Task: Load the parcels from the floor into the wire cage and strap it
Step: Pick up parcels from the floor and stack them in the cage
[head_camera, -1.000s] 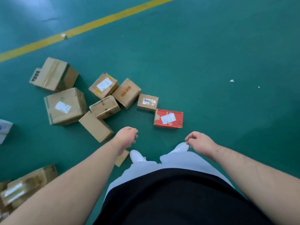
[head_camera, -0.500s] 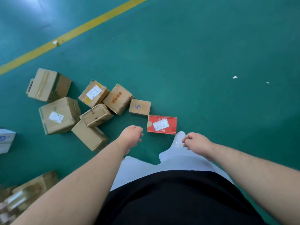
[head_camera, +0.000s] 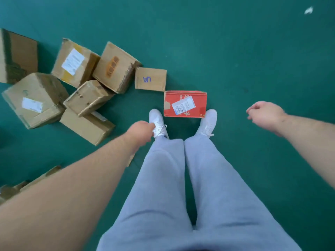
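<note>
Several parcels lie on the green floor. A red box [head_camera: 184, 103] with a white label sits right at the toes of my white shoes. A small brown box [head_camera: 150, 79] with blue writing lies just behind it, and several brown cartons [head_camera: 87, 80] are heaped to the left. My left hand [head_camera: 140, 130] hangs over my left shoe, fingers loosely curled, holding nothing. My right hand [head_camera: 265, 112] is out to the right of the red box, fingers loosely curled and empty. The wire cage is out of view.
Another taped carton [head_camera: 21, 186] shows at the lower left, partly behind my left forearm. A flat scrap of cardboard [head_camera: 130, 159] lies by my left leg. A white scrap [head_camera: 308, 10] lies on the floor at the far right. Bare green floor spreads right of the parcels.
I have stepped up to the red box, and my feet now stand at its near edge. The view has tilted further down. My right hand has swung out to the right.
</note>
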### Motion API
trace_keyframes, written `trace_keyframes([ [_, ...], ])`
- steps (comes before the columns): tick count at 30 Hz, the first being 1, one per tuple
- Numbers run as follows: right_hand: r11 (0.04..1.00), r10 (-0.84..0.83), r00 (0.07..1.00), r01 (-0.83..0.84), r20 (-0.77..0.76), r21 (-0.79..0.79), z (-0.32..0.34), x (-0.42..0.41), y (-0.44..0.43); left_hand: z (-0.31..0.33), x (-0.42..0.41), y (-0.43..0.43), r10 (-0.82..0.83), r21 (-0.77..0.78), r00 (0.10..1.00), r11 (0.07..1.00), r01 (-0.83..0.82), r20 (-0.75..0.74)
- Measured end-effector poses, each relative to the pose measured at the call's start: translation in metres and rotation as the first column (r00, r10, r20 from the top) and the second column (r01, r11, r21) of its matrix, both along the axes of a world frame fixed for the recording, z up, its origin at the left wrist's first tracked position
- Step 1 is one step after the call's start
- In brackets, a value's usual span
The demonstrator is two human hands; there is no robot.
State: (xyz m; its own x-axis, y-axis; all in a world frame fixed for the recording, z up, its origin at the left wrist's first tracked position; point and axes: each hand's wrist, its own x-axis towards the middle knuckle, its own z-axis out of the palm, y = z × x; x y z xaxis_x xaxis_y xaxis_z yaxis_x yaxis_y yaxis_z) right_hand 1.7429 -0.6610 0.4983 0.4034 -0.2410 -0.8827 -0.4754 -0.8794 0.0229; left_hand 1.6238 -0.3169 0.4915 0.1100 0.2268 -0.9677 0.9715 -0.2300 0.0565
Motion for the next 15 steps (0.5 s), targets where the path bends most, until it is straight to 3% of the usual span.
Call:
trace_keyframes([
  [5,0.986,0.142,0.956,-0.113,-0.258,0.124,-0.129,-0.038,0.026,-0.132,0.033,0.003,-0.064,0.019,0.998,0.998,0.064,-0.005],
  [8,0.985,0.126,0.950,-0.086,-0.286,0.147,-0.214,-0.051,0.036,-0.211,0.042,-0.006,-0.127,0.005,0.990,0.992,0.128,-0.052],
  [12,0.993,-0.062,0.971,0.084,-0.231,0.085,-0.299,-0.054,0.040,-0.292,0.047,-0.019,-0.142,0.051,0.982,0.987,0.149,-0.124],
  [15,0.957,-0.282,0.945,0.290,-0.163,0.024,-0.340,-0.050,0.041,-0.335,0.048,-0.031,-0.055,0.013,0.992,0.998,0.057,-0.115],
])
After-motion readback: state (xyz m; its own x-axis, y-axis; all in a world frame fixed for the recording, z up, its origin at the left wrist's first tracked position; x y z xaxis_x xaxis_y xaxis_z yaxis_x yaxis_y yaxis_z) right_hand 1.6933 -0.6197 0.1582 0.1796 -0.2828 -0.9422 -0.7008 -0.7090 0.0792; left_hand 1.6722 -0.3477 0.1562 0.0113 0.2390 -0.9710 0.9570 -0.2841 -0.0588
